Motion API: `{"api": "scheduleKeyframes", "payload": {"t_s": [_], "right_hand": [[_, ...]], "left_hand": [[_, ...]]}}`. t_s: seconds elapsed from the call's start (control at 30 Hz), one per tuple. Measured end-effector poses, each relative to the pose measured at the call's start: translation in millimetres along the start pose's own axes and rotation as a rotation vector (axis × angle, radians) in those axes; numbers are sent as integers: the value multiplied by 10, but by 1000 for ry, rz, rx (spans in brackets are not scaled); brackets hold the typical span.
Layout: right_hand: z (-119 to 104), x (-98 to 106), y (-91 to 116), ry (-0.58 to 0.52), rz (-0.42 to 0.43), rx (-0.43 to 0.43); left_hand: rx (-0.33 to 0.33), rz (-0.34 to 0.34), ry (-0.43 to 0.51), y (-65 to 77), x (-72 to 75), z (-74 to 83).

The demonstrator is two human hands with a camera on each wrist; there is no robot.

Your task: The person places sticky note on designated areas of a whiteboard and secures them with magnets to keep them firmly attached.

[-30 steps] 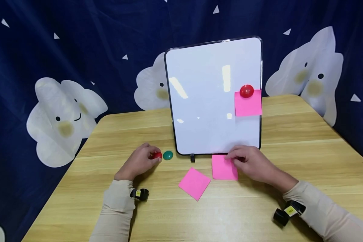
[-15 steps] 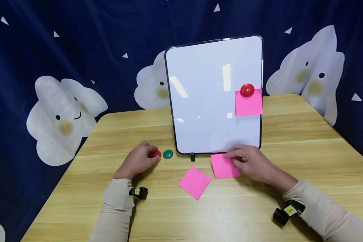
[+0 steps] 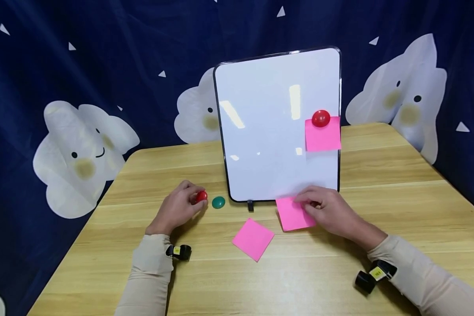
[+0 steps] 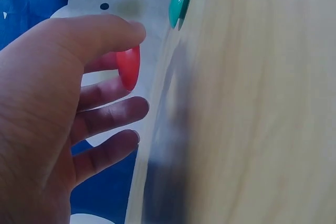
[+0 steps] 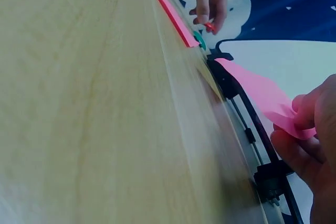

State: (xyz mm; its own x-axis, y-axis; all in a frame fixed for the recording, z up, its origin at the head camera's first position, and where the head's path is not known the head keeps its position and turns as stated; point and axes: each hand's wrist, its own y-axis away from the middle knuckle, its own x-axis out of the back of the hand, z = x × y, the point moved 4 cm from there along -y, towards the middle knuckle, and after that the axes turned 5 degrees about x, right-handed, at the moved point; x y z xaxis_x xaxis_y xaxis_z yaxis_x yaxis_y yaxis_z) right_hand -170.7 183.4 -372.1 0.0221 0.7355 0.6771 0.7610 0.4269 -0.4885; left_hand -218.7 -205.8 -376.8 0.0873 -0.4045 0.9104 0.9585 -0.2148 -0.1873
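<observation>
My left hand (image 3: pixel 177 207) pinches a round red magnet (image 4: pixel 129 67) between thumb and fingers, raised off the table in the left wrist view. Just right of it a green magnet (image 3: pixel 218 202) lies on the wood. With thumb and fingertips my right hand (image 3: pixel 327 208) grips a pink sticky note (image 3: pixel 294 214) by its upper right part, in front of the whiteboard's lower edge. In the right wrist view that note (image 5: pixel 260 93) is lifted and slightly bent. A second pink note (image 3: pixel 253 240) lies turned cornerwise on the table.
The whiteboard (image 3: pixel 268 131) stands upright on small black feet (image 3: pixel 250 206). On its right side a red magnet (image 3: pixel 321 118) pins another pink note (image 3: pixel 323 137). Behind the wooden table (image 3: pixel 292 281) hangs a dark blue curtain (image 3: pixel 142 35) with cloud prints.
My left hand has lifted the red magnet and drawn it slightly left and up, away from the green one. The right hand has raised its pink note off the table, tilting it.
</observation>
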Motion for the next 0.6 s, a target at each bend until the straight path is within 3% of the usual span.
{"api": "scheduleKeyframes", "payload": {"t_s": [0.17,0.43,0.6], "right_hand": [[-6,31,-7,29,49,12],[-29,50,-4,-17,59,42],[-30,66,-1,-25,112,40]], "left_hand": [[-14,14,-8,-1,6,1],[-4,23,-20,9,13,-3],[-20,28,-13,6,19,30]]}}
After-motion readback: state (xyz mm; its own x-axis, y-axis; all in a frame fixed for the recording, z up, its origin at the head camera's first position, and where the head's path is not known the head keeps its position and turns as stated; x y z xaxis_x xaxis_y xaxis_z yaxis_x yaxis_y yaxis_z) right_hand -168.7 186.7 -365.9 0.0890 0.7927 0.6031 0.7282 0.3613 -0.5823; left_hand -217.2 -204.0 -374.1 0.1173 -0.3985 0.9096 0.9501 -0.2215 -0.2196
